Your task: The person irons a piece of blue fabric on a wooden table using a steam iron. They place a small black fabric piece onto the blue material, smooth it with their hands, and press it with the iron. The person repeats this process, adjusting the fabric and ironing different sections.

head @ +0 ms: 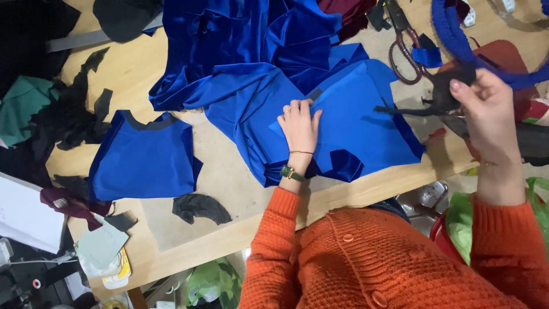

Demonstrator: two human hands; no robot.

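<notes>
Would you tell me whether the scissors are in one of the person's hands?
No, the scissors lie on the table, away from both hands.

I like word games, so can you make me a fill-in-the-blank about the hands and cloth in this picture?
1. The left hand lies flat on the ____ cloth.
2. The right hand holds a strip of ____ fabric.
3. The scissors lie on the ____, touched by no hand.
4. The left wrist wears a green ____.

Missing words: blue; black; table; watch
</notes>
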